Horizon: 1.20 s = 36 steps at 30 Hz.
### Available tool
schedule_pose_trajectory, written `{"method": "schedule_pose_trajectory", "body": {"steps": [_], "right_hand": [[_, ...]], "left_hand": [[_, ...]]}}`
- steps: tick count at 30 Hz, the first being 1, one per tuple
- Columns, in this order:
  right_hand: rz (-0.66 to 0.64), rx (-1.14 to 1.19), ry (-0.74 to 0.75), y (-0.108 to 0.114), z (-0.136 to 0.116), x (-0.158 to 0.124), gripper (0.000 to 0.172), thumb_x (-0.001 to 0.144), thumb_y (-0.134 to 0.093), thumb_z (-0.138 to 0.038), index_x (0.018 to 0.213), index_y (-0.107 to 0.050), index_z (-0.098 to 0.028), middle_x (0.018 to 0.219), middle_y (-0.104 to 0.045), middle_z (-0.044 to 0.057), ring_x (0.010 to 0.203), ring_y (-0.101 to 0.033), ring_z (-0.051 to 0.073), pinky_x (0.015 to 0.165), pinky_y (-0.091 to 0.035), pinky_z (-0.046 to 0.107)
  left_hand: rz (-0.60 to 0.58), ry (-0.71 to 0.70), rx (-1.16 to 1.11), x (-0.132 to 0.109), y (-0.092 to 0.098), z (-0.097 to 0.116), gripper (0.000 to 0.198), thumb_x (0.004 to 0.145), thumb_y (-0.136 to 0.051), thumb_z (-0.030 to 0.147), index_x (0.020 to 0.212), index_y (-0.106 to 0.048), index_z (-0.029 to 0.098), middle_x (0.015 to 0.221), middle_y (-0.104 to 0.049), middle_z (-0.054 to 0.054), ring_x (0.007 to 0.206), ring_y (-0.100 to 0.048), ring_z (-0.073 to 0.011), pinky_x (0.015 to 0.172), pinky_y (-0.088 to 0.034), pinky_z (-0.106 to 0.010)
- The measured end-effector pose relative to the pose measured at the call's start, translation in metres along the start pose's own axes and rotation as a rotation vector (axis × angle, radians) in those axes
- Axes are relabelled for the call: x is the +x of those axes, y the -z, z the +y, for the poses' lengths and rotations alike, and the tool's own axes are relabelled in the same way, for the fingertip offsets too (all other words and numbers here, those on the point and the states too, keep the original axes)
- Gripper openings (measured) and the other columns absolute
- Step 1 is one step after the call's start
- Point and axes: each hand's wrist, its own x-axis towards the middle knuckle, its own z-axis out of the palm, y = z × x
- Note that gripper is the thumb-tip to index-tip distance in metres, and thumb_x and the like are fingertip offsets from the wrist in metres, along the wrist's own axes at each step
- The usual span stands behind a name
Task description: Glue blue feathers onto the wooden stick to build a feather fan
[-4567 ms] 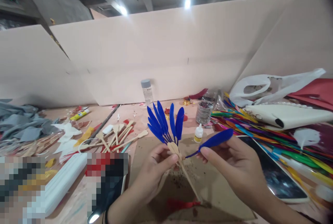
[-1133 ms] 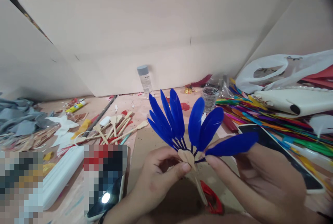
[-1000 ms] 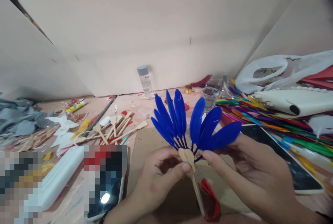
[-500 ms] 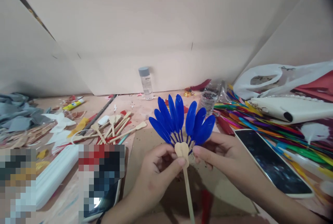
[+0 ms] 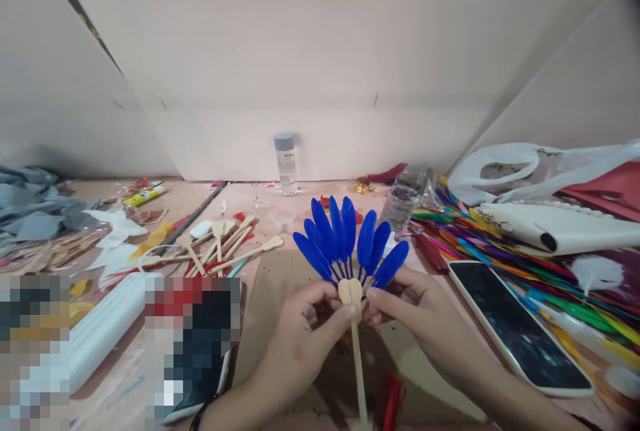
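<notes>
A wooden stick (image 5: 358,364) with a heart-shaped head (image 5: 351,291) stands nearly upright in front of me. Several blue feathers (image 5: 336,234) fan out from behind that head, with a gap between the left and right groups. My left hand (image 5: 313,321) pinches the stick just below the heart, thumb in front. At the fan's right side, my right hand (image 5: 407,301) has thumb and fingers closed on the lowest blue feather (image 5: 392,264) near its quill. Below lies a brown board (image 5: 280,351) with a red strip (image 5: 393,401) on it.
Several wooden sticks (image 5: 219,241) lie left of the board. A phone (image 5: 523,327) and many coloured feathers (image 5: 480,244) are at right. A clear bottle (image 5: 286,165) and a plastic cup (image 5: 400,209) stand near the white panel (image 5: 330,71). A white bar (image 5: 110,324) lies at left.
The rightmost feather has swung lower and outward, widening the right side of the fan. My right hand has moved slightly inward, toward the heart. The camera view has shifted a little.
</notes>
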Motion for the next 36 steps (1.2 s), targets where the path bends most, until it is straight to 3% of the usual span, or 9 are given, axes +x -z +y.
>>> {"method": "schedule_pose_trajectory", "body": {"steps": [36], "right_hand": [[0.056,0.027,-0.008,-0.002,0.011,0.000,0.027,0.078,-0.086,-0.043,0.074,-0.078,-0.018,0.068,-0.074,0.003,0.065,-0.066,0.017,0.065,-0.053,0.030]], "left_hand": [[0.008,0.002,-0.076,0.001,-0.002,0.005,0.023,0.083,-0.082,0.040,0.081,-0.080,0.017,0.071,-0.072,-0.002,0.061,-0.063,-0.0144,0.061,-0.055,-0.025]]}}
